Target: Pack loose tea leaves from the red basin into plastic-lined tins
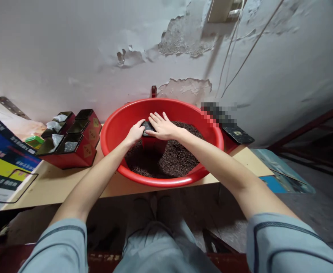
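A red-and-black box (154, 146) is being touched at its dark top by 2 bare hands, set close together. The right hand (163, 128) is being laid across the top, palm down, with its fingers spread and its thumb reaching toward the left. The left edge is being met by the partly curled left hand (136, 133) (how tightly its fingers are being closed cannot be told). The box is being surrounded by a wide red basin (112, 125), in which dark brown granules (180, 155) are being contained. The basin is being supported by a pale desk (59, 182). At the left, similar boxes (88, 142) are being grouped, with crumpled pale plastic (56, 140) being held in several. At the right, a black-topped object (239, 135) is being partly obscured by pixelation.
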Available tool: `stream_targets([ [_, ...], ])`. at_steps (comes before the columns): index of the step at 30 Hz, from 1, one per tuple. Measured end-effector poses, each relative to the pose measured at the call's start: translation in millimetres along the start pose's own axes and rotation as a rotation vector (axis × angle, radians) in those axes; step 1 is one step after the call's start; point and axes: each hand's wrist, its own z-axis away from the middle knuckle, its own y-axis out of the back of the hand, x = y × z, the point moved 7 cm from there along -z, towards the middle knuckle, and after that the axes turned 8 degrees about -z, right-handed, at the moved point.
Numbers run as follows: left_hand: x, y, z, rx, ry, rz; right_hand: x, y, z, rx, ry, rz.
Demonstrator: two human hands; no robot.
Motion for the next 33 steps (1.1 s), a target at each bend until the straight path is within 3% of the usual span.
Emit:
stream_targets([
  [4, 6, -6.4, -8, 0.034, -0.002, -0.051, 14, 1, 3, 0.017, -0.067, -0.038],
  [7, 8, -7.9, 0, 0.027, 0.019, -0.071, 25, -6, 10, 0.006, -0.039, -0.193],
  [11, 13, 2.2, 13, 0.073, 0.021, -0.102, 39, -8, 26, 0.134, -0.072, -0.486],
  [14, 32, 13.8, 12, 0.101, -0.007, -0.11, 34, 6, 40, 0.282, -0.065, -0.575],
  [16, 63, 28.5, 9, 0.161, -0.085, -0.085, 23, 31, 52, 0.421, -0.006, -0.587],
  [18, 113, 46.8, 9, 0.22, -0.233, -0.045, 10, 68, 71, 0.585, 0.056, -0.545],
  [21, 207, 66.2, 18, 0.193, -0.415, -0.008, -7, 128, 118, 0.822, 0.065, -0.399],
  [23, 274, 65.1, 30, 0.1, -0.516, 0.032, -18, 166, 165, 1.008, 0.075, -0.317],
  [26, 358, 30.3, 48, -0.14, -0.578, 0.145, -30, 206, 250, 1.309, 0.117, -0.147],
  [28, 400, -12.9, 60, -0.302, -0.624, 0.225, -25, 214, 301, 1.395, -0.023, 0.02],
  [30, 427, -66.4, 69, -0.398, -0.675, 0.222, -6, 207, 343, 1.372, -0.285, 0.138],
  [33, 438, -157.8, 75, -0.479, -0.723, 0.102, 40, 171, 394, 1.299, -0.571, 0.155],
])
